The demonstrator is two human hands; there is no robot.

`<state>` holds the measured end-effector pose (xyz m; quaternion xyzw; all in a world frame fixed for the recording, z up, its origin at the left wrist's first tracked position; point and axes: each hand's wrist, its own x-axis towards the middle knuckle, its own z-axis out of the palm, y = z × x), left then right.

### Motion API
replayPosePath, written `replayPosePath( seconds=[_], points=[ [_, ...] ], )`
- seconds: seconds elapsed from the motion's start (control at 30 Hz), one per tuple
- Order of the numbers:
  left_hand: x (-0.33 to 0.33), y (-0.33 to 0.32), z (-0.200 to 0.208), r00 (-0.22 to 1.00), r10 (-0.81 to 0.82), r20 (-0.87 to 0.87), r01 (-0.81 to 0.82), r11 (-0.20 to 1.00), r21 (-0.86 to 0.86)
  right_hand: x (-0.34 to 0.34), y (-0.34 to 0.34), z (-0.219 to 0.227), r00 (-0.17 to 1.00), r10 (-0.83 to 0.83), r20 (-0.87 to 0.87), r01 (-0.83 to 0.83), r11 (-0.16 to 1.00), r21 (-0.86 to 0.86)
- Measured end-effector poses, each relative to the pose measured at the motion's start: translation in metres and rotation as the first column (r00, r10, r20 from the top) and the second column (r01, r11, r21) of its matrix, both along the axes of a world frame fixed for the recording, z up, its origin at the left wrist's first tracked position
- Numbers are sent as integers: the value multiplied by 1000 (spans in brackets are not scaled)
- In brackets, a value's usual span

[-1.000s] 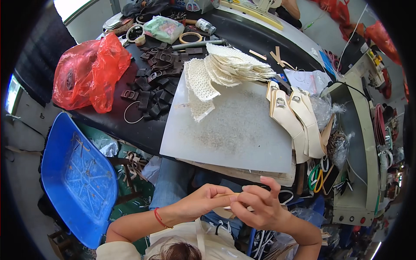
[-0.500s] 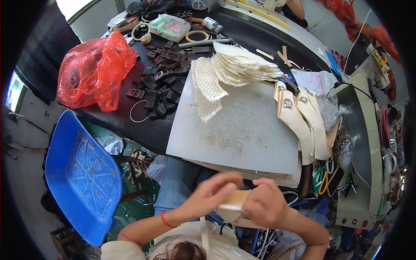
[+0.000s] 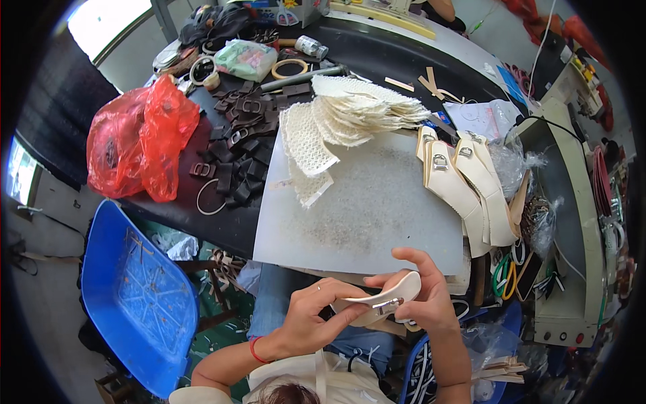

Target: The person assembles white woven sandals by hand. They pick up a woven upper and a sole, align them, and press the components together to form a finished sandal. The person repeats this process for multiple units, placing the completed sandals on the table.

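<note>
Above my lap I hold a cream leather-like strap piece (image 3: 407, 288) with a small silver buckle on it, bent into a curve. My left hand (image 3: 316, 311) pinches its left part, thumb on the near side and fingers over the far side. My right hand (image 3: 434, 299) grips the right end, thumb beside the buckle and index finger raised. Part of the strap is hidden by my fingers. Similar cream buckled straps (image 3: 449, 176) lie stacked on the right side of the pale work board (image 3: 363, 222). A pile of cream woven pieces (image 3: 363, 108) lies at its far edge.
Dark brown buckled straps (image 3: 245, 145) and a red plastic bag (image 3: 138, 141) lie on the black table to the left. A blue plastic basin (image 3: 138, 296) stands below left. Scissors with green and yellow handles (image 3: 505, 277) are at right, next to a grey-green machine housing (image 3: 568, 269).
The strap has turned so its buckle now shows toward me. My right hand has opened out from a closer grip, its index finger lifting. My view has shifted slightly.
</note>
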<state>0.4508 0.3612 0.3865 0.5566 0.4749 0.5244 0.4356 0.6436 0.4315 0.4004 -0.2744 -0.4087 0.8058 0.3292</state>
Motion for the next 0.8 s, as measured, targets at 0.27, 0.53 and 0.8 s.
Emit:
replayPosePath(
  seconds=[0.27, 0.53, 0.8],
  points=[
    [-47, 152, 42, 857, 230, -461, -148, 967, 207, 42, 4, 24, 607, -791, -76, 759, 549, 350],
    [-136, 280, 35, 993, 45, -111, -100, 824, -557, 110, 10, 53, 684, -729, -5, 701, 655, 283],
    [-55, 175, 79, 937, -4, 349, 44, 993, -106, 115, -14, 85, 715, -686, 131, 577, 686, 444]
  ],
)
